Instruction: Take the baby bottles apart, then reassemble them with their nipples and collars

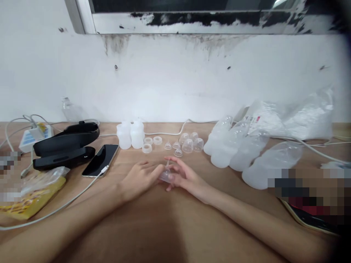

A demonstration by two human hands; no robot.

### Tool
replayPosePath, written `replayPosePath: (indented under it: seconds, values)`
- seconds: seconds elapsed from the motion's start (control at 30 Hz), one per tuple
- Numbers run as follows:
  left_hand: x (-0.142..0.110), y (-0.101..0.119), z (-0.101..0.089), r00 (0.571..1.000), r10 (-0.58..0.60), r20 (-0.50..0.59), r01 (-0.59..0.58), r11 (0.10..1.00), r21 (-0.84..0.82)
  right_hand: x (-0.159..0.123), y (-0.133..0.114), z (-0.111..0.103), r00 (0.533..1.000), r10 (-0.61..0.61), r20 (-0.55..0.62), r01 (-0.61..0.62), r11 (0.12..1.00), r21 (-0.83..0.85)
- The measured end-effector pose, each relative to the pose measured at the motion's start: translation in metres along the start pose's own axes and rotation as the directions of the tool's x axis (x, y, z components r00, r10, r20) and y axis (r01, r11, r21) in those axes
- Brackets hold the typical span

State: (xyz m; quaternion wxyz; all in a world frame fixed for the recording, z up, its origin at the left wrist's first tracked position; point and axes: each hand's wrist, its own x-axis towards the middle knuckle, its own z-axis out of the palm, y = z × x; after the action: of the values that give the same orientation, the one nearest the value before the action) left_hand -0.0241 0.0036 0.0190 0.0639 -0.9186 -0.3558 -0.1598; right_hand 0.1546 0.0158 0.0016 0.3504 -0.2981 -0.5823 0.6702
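Note:
Both hands hold a clear baby bottle nipple (166, 175), its thin tip pointing up, low over the table. My left hand (144, 176) presses it from the left with thumb and fingers, and my right hand (186, 176) grips its right side. Whether a ring sits around its base, I cannot tell. Just beyond lie several loose nipples (168, 146), several clear dome caps (188, 146) and three translucent rings (147, 148). White translucent bottles (124, 137) stand upright behind, to the left of the rings.
On the right lie several bagged bottles (223, 155) and a large plastic bag (307, 115) against the wall. To the left are a phone (101, 160) with a white cable, a black headset-like object (65, 144), a power strip (35, 137) and a yellow packet (35, 197).

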Motion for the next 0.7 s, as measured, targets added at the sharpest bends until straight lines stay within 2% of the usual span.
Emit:
replayPosePath:
  seconds: [0.1, 0.17, 0.23, 0.27, 0.3, 0.33, 0.37, 0.43, 0.53, 0.6, 0.7]
  values:
    - [0.003, -0.002, -0.017, 0.987, 0.15, 0.057, -0.151, 0.988, 0.03, -0.006, -0.002, 0.0, 0.997, 0.043, -0.06, -0.044, 0.999, -0.022]
    - [0.007, -0.012, -0.029, 0.99, 0.141, 0.022, -0.141, 0.99, 0.009, -0.011, -0.001, -0.004, 0.996, 0.045, -0.079, -0.046, 0.999, -0.011]
    - [0.015, -0.03, -0.038, 0.994, -0.013, -0.108, 0.02, 0.998, 0.06, -0.015, 0.001, -0.008, 0.996, 0.022, -0.083, -0.021, 0.999, 0.025]
    - [0.019, -0.04, -0.04, 0.971, -0.132, -0.2, 0.16, 0.978, 0.131, -0.017, 0.002, -0.01, 0.997, 0.011, -0.083, -0.008, 0.999, 0.044]
    - [0.025, -0.05, -0.041, 0.919, -0.244, -0.31, 0.316, 0.926, 0.207, -0.018, 0.002, -0.011, 0.997, 0.002, -0.082, 0.003, 0.998, 0.061]
    - [0.03, -0.06, -0.04, 0.873, -0.324, -0.365, 0.433, 0.86, 0.272, -0.019, 0.003, -0.012, 0.997, -0.005, -0.081, 0.011, 0.997, 0.076]
    - [0.035, -0.069, -0.038, 0.849, -0.37, -0.377, 0.497, 0.801, 0.333, -0.019, 0.003, -0.012, 0.997, -0.01, -0.08, 0.017, 0.996, 0.088]
    - [0.044, -0.082, -0.03, 0.832, -0.421, -0.361, 0.549, 0.721, 0.424, -0.019, 0.003, -0.012, 0.997, -0.016, -0.08, 0.024, 0.995, 0.101]
    - [0.05, -0.088, -0.021, 0.84, -0.432, -0.328, 0.542, 0.698, 0.468, -0.018, 0.003, -0.01, 0.997, -0.016, -0.078, 0.025, 0.994, 0.109]
    - [0.048, -0.085, -0.023, 0.847, -0.425, -0.32, 0.531, 0.706, 0.468, -0.018, 0.003, -0.01, 0.997, -0.014, -0.08, 0.024, 0.992, 0.12]
    - [0.038, -0.07, -0.036, 0.848, -0.408, -0.339, 0.527, 0.72, 0.451, -0.018, 0.002, -0.011, 0.996, -0.008, -0.085, 0.022, 0.985, 0.17]
